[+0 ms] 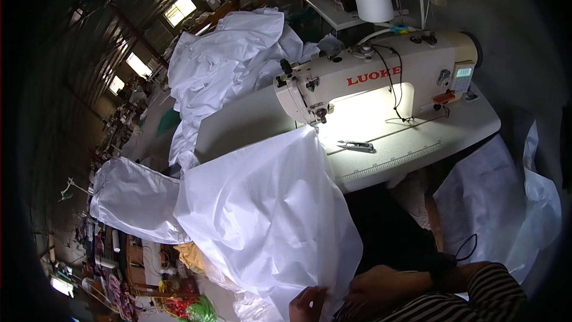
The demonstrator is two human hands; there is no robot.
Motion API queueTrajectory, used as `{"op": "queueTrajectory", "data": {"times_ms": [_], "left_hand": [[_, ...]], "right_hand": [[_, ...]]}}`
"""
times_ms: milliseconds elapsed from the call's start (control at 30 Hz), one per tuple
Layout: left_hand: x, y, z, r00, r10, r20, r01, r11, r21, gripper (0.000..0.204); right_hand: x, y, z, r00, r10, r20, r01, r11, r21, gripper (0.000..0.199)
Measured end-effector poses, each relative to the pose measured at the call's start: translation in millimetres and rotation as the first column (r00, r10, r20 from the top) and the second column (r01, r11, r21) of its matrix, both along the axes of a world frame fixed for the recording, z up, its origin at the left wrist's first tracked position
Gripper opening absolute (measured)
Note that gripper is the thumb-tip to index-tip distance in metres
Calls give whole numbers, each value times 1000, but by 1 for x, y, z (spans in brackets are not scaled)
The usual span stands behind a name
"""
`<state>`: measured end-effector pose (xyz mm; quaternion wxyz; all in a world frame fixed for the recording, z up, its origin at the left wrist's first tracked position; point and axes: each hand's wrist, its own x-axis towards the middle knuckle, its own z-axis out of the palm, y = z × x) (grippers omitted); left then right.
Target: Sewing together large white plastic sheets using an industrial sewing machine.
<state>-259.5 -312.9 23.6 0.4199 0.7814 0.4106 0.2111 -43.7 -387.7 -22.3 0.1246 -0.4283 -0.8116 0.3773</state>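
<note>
A large white sheet of thin, shiny material (256, 203) hangs from the needle area of a white sewing machine (369, 71) down toward my lap. At its lower edge, my left hand (308, 304) pinches the sheet between bent fingers. Close to the right of it is my right hand (387, 289), its back showing and its fingers curled in. Shadow hides those fingertips and whatever they hold. Small thread snips (356, 146) lie on the lit machine bed (411, 143), right of the needle. The machine's lamp is on.
Heaped white material (226, 53) lies beyond the machine on the left. Another white piece (137, 200) sits left of the sheet. More white sheeting (488, 197) hangs at the right. A white thread cone (373, 3) stands behind the machine. Colourful strands (199, 310) lie at lower left.
</note>
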Motion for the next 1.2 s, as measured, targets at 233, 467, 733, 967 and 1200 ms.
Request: {"op": "queueTrajectory", "data": {"times_ms": [233,467,733,967,1200], "left_hand": [[4,-1,10,998,56,36,-61,984,170,15],[14,-5,29,986,-143,-83,163,926,339,13],[15,-8,-14,967,-183,179,213,963,-165,12],[33,-11,0,974,-146,-175,214,855,473,6],[60,11,6,869,-454,-198,470,631,617,14]], "right_hand": [[13,35,-66,804,-590,72,590,777,-219,44],[-5,-30,11,864,-161,-476,210,976,52,18],[-15,-21,24,972,-68,-224,191,783,592,20],[30,26,14,365,-484,-795,726,683,-83,26],[47,116,13,420,-877,-232,899,367,239,63]]}}
